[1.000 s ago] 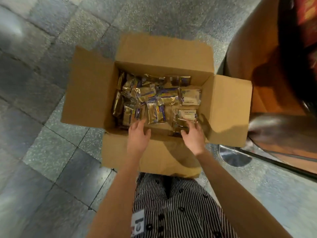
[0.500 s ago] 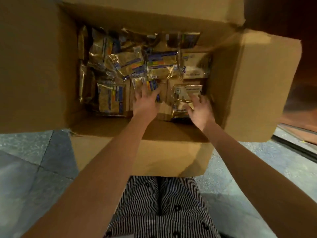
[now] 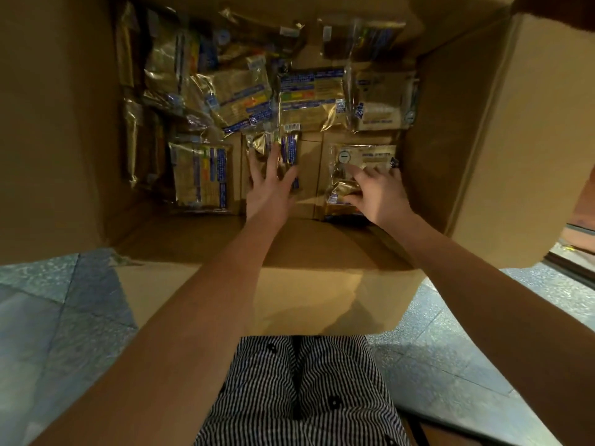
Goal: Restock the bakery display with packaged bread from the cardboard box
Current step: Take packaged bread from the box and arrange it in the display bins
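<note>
Lying in a loose jumble, shiny gold plastic-wrapped bread packets with blue labels cover the bottom of the open brown cardboard box, thickest along its far and left sides. One gold packet with a round white sticker sits in the near right corner. The right hand lies on it, fingers a little bent and thumb at its near edge; whether it has a real grip I cannot tell. The left hand presses flat, fingers spread straight, on a narrow gold-and-blue packet at the near middle. Grey stone floor tiles surround the box, and a black-and-white striped garment shows nearest.
</note>
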